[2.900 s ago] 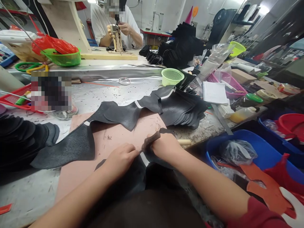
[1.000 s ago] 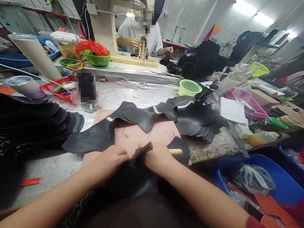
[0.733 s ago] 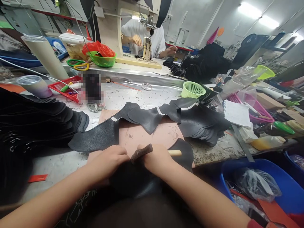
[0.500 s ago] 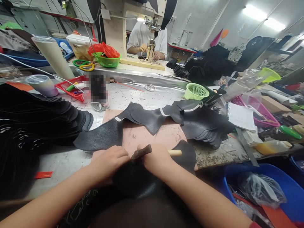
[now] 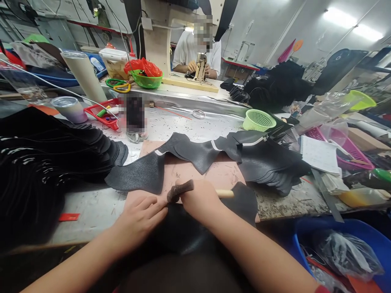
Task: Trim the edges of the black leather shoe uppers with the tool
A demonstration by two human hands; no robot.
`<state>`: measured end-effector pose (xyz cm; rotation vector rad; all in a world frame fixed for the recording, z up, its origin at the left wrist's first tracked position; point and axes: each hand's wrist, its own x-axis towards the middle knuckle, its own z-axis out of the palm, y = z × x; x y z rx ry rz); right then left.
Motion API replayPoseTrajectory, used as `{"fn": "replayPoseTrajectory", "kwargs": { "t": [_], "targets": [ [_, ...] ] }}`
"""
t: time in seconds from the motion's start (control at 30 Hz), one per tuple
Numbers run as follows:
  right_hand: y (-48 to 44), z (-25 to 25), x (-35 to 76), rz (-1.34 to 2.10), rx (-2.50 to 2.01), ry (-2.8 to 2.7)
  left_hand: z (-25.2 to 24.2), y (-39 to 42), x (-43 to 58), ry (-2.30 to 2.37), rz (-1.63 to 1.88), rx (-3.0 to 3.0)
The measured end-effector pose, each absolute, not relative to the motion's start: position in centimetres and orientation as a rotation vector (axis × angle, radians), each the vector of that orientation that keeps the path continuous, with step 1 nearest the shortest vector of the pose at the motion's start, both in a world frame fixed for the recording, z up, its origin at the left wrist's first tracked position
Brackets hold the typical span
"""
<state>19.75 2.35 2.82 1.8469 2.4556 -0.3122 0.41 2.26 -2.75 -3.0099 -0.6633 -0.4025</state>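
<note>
Clock from hammer head. Hammer (image 5: 183,188) ×1; right hand (image 5: 200,199) wrapped around its handle. Left hand (image 5: 142,213) ×1, fingers bent, close together, tips beside the head; cannot tell whether they pinch. Black piece (image 5: 183,228) under the right hand, showing at 6. Draped black row (image 5: 139,175) at 10–1, three white strips (image 5: 216,145); bare pink board (image 5: 180,173) between. Stacks ×2: left pile (image 5: 67,158) at 9–10, right stack (image 5: 271,162) at 2–3. Table edge at 3–4, blue bin (image 5: 295,248) below.
</note>
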Motion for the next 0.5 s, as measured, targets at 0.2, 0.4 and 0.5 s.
{"fn": "replayPoseTrajectory", "kwargs": {
  "t": [0.2, 0.4, 0.5],
  "targets": [
    [3.3, 2.8, 19.0, -0.266, 1.814, 2.462, -2.8, 1.4, 0.8, -0.749, -0.439, -2.907],
    [2.9, 2.5, 19.9, -0.410, 1.801, 2.386, -2.2, 1.1, 1.2, -0.793, -0.361, -2.865],
    [2.2, 3.3, 22.9, -0.345, 2.080, 2.260, -1.0, 0.5, 3.9, -0.831, -0.299, -2.933]
  ]
}}
